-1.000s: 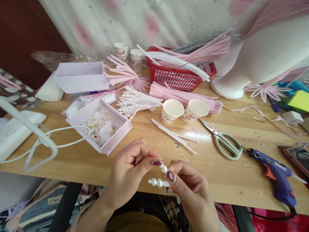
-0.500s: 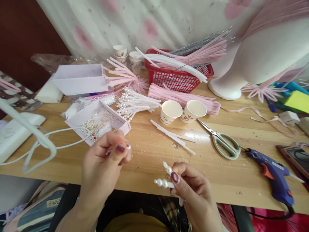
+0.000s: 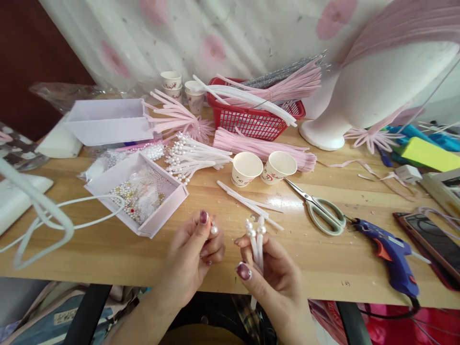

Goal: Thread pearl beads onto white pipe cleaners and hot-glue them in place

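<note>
My left hand pinches a small white pearl bead between thumb and fingertips, just above the table's front edge. My right hand is closed round a few white pipe-cleaner stems tipped with pearls, held upright beside the left hand. The two hands are a short gap apart. A shallow pale box of loose pearls and beads lies to the left of my left hand.
Two paper cups, loose white stems, scissors and a blue glue gun lie on the wooden table. A red basket of pink stems and a white mannequin head stand behind. A phone lies at right.
My left hand went to the bead box and came back with a pearl pinched in it. My right hand turned its pearl stems from lying sideways to pointing upward.
</note>
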`<action>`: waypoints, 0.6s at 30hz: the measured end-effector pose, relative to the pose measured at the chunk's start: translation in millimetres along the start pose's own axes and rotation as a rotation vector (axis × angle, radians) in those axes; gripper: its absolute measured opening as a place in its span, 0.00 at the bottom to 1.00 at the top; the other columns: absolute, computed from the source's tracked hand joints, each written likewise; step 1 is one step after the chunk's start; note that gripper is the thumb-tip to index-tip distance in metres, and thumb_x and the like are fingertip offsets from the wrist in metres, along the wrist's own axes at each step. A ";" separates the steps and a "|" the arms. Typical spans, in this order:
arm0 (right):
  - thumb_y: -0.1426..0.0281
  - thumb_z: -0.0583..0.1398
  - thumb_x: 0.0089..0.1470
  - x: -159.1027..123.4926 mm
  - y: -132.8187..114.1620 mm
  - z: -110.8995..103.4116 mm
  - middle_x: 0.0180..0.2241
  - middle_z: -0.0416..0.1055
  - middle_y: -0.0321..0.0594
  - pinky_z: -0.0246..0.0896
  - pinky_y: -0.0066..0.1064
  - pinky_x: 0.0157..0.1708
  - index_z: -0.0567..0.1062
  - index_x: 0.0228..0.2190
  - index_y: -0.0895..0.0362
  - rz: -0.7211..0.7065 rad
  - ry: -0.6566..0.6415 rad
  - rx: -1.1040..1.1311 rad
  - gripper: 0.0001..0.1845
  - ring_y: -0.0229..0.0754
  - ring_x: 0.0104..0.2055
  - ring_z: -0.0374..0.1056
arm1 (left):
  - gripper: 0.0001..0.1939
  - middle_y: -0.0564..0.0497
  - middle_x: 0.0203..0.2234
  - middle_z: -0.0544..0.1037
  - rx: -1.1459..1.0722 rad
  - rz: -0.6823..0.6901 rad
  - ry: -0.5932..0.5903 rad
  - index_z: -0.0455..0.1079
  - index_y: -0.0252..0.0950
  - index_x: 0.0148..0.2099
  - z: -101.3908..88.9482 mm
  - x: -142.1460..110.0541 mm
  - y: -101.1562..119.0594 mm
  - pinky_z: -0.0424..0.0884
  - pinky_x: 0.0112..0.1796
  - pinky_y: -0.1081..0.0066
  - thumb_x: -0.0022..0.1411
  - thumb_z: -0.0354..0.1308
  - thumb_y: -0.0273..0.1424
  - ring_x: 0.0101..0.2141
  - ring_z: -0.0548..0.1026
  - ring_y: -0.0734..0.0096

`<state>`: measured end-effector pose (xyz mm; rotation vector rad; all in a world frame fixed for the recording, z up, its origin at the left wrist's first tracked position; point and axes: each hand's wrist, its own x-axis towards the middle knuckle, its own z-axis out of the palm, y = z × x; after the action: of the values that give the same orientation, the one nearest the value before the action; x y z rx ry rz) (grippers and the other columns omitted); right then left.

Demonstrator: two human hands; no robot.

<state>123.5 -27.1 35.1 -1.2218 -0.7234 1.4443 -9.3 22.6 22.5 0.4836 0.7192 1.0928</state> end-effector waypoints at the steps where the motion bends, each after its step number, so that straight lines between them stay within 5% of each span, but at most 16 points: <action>1: 0.57 0.75 0.45 1.2 -0.8 2.8 0.23 0.56 0.28 0.50 0.26 0.24 0.81 0.35 0.51 0.003 0.037 -0.016 0.17 0.34 0.24 0.49 | 0.24 0.62 0.20 0.55 0.025 0.008 0.005 0.60 0.36 0.27 0.1 -0.7 -3.4 0.54 0.20 0.81 0.62 0.66 0.47 0.19 0.48 0.82; 8: 0.56 0.72 0.50 12.0 6.4 12.5 0.20 0.50 0.26 0.52 0.28 0.24 0.79 0.29 0.54 -0.072 0.077 -0.064 0.16 0.34 0.23 0.45 | 0.25 0.58 0.20 0.64 0.247 0.072 0.063 0.65 0.36 0.28 7.8 -2.4 -21.2 0.59 0.24 0.77 0.57 0.68 0.50 0.22 0.61 0.78; 12: 0.55 0.70 0.53 11.8 9.2 8.8 0.20 0.55 0.27 0.50 0.27 0.23 0.79 0.29 0.55 -0.074 0.075 -0.021 0.16 0.34 0.22 0.45 | 0.25 0.60 0.19 0.60 0.273 0.070 0.065 0.62 0.37 0.27 9.2 -0.5 -20.9 0.56 0.22 0.76 0.59 0.66 0.51 0.21 0.57 0.78; 18: 0.53 0.72 0.50 14.2 11.4 -5.3 0.19 0.54 0.27 0.43 0.28 0.22 0.79 0.28 0.55 -0.077 0.109 -0.027 0.18 0.34 0.22 0.45 | 0.25 0.61 0.18 0.54 0.184 0.274 0.089 0.58 0.38 0.25 9.3 4.2 4.6 0.49 0.19 0.74 0.63 0.64 0.46 0.18 0.49 0.79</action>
<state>125.9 -17.4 18.9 -1.2702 -0.7097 1.2988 -4.2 28.1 30.7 0.7094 0.8536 1.3160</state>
